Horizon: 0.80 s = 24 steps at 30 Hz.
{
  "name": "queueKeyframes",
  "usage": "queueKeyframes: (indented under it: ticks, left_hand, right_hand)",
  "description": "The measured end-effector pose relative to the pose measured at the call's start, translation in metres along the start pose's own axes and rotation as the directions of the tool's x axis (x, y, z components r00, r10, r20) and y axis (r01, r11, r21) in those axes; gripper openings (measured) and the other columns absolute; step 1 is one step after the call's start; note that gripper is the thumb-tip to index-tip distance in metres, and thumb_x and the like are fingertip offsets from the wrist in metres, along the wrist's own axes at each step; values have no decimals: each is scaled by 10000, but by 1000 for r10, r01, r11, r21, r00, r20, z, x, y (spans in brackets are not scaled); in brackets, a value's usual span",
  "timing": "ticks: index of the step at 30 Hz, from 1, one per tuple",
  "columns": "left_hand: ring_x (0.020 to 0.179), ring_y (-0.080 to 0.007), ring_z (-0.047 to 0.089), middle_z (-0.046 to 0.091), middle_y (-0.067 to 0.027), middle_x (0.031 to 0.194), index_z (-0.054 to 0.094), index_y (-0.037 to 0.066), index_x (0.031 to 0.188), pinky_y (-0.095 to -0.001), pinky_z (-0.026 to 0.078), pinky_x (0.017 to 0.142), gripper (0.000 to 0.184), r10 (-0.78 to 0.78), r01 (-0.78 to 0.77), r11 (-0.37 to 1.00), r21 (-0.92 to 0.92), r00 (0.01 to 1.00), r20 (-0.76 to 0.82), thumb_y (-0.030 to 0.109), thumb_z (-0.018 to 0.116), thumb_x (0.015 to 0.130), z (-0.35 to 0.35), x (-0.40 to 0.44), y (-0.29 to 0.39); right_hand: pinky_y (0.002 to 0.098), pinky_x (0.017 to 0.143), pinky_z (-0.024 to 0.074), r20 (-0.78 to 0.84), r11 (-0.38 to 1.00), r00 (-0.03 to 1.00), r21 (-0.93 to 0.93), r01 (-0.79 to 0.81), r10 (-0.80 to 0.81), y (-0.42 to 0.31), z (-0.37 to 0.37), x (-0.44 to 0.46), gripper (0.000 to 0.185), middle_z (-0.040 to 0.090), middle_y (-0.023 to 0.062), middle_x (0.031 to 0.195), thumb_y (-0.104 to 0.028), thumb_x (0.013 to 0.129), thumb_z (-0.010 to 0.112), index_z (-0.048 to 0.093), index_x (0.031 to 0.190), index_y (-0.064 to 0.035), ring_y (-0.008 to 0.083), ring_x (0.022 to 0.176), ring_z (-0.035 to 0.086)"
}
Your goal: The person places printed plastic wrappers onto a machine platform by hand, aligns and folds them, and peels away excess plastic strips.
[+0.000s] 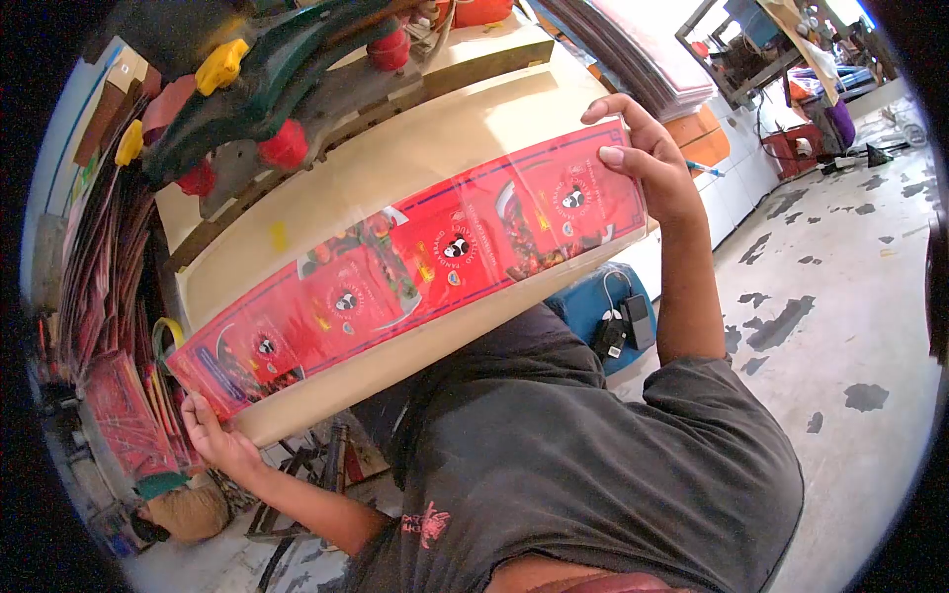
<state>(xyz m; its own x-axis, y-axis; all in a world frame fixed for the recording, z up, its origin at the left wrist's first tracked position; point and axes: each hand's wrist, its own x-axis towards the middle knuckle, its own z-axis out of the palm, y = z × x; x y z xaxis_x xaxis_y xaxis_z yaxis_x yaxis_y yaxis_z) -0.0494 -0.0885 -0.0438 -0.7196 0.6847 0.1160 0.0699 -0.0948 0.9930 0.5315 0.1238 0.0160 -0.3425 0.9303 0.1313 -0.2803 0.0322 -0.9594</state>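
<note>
A long red printed plastic sheet (pixel 457 247) with panda logos and food pictures lies slanted over a pale yellow work surface (pixel 287 237). At its lower left end, my left hand (pixel 219 440) has its fingers at the corner, the thumb and fingers closed on the edge. My right hand (pixel 647 158) is at the upper right end, thumb on top of the sheet and the index finger curled above the corner. Its other fingers are partly hidden. The sheet looks flat and stretched between both hands.
Behind the surface stands a dark green machine frame (pixel 306 59) with red and yellow knobs. Stacked red sheets (pixel 109 267) fill the left side. A tape roll (pixel 166 341) is near my left hand. A blue stool (pixel 603 306) holds a charger and a dark device. More stacked sheets (pixel 633 59) stand upper right.
</note>
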Motion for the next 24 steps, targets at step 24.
queueKeyframes:
  ticks: [24]
  left_hand:
    - [898,-61,562,601,43,991,606,76,1121,-246,477,816,175,140,-147,986,-77,986,-93,183,700,1019,6,-12,-8]
  right_hand:
    - [275,793,500,-179,829,981,-536,-161,75,18,-21,-3,286,715,34,978,-241,1030,665,702,1155,13,84,869,622]
